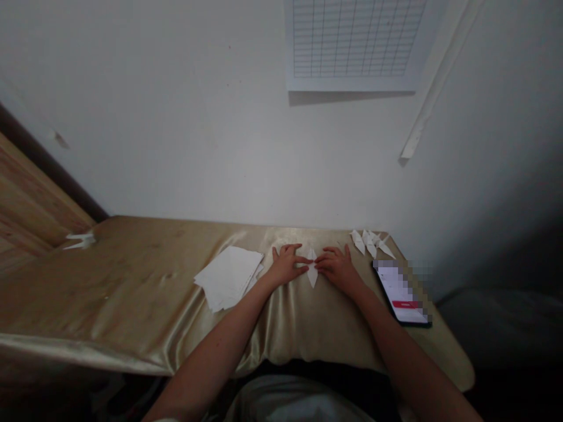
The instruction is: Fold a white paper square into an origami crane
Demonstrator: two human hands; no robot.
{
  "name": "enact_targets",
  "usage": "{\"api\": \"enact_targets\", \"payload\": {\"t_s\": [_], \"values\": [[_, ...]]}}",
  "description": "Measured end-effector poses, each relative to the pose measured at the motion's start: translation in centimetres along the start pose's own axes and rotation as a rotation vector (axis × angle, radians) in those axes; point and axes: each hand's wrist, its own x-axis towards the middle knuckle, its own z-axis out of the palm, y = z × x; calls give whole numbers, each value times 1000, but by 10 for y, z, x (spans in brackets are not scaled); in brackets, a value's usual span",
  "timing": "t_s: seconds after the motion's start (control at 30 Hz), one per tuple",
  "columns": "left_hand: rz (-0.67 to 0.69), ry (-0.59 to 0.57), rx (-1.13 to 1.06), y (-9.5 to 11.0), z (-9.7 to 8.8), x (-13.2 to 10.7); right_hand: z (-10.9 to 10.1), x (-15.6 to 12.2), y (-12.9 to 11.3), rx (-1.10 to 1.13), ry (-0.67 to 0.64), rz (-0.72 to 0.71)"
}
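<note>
A small, narrow diamond of white folded paper lies on the cloth in front of me, pointed at its near and far ends. From the left, my left hand grips its edge with thumb and index finger, the other fingers spread. My right hand holds the opposite edge with its fingertips, which nearly meet those of the left hand at the paper's middle. The fingertips cover part of the folds. A loose stack of white paper sheets rests left of my left hand.
Several folded white paper pieces lie at the table's back right. A lit phone is nearer on the right. Gold cloth covers the table, which meets the wall behind. White scraps sit far left. A gridded sheet hangs above.
</note>
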Motion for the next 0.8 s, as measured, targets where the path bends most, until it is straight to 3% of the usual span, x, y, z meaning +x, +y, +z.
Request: {"api": "enact_targets", "payload": {"t_s": [0.3,0.47,0.8], "values": [[30,-35,-1,-2,-5,-2,4,0,-3,-48,65,-59],[35,23,-53,-4,-5,0,8,0,-9,-74,120,-41],[97,148,-77,-4,2,2,6,0,-11,-70,111,-32]]}}
